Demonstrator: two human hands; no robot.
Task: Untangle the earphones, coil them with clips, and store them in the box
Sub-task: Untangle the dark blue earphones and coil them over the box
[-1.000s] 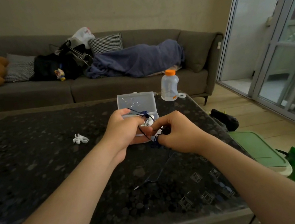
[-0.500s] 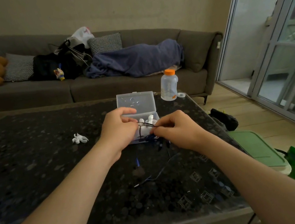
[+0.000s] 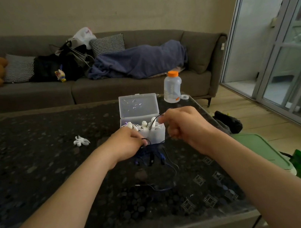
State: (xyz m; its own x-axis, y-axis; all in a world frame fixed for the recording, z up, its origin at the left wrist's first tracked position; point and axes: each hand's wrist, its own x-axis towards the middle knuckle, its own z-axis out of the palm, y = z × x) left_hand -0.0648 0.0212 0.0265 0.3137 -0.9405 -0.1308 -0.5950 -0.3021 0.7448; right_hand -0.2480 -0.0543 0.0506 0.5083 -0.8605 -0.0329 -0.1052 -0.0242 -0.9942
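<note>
Cable tail (image 3: 137,185): loose on the table (image 3: 55,169), well in front of the clear plastic box (image 3: 157,135).
Dark blue earphones (image 3: 149,157): tangled heap on the table just in front of the box, not yet coiled.
Left hand (image 3: 128,143): at the box's front left corner, fingers curled, pinching a dark strand.
Right hand (image 3: 183,126): raised at the box's right end, fingers clenched on a strand drawn over the box.
White earphones (image 3: 143,125): inside the open box.
White clip (image 3: 81,141): left of the box, untouched.
Risk: pulling the two strands apart could tighten the knot. The raised strand might snag the white earphones or drag the light box.
</note>
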